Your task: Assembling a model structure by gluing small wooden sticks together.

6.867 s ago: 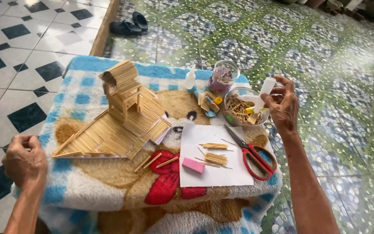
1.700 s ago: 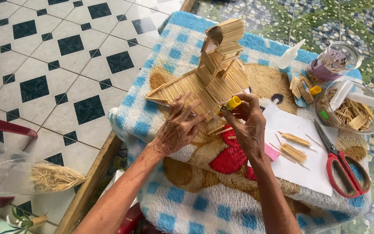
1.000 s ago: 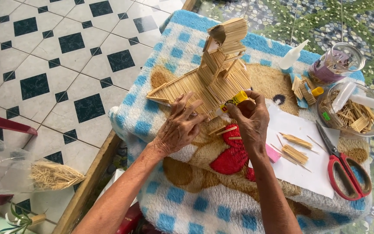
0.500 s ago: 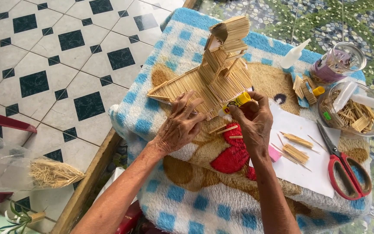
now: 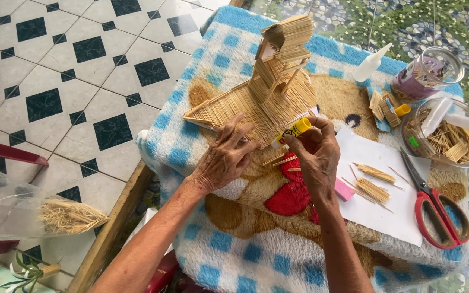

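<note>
**Fingers close on the glue stick at the model's front edge**

Fingers (image 5: pixel 306 142) of the right hand (image 5: pixel 317 157) are pinched shut around a small yellow glue stick (image 5: pixel 294 131), its tip laid against the lower front edge of the toothpick house (image 5: pixel 267 103). Over the last second or so the stick has edged up and in toward the wall, and the hand has barely shifted since, so the glue seems to be going onto one spot rather than along a seam. The left hand (image 5: pixel 223 160) has stayed spread, fingertips resting on the sloped slab of sticks, holding nothing but steadying the model; whether it presses down or only touches is hard to tell from above.

The house stands on a blue checked blanket (image 5: pixel 218 59) with a bear print. Loose toothpicks (image 5: pixel 280 160) lie just under the right hand. Beside the wrist is a white paper sheet (image 5: pixel 392 206) carrying small toothpick bundles (image 5: pixel 373 190) and a pink eraser (image 5: pixel 344 189); red-handled scissors (image 5: pixel 435 209) lie at its far edge.
</note>
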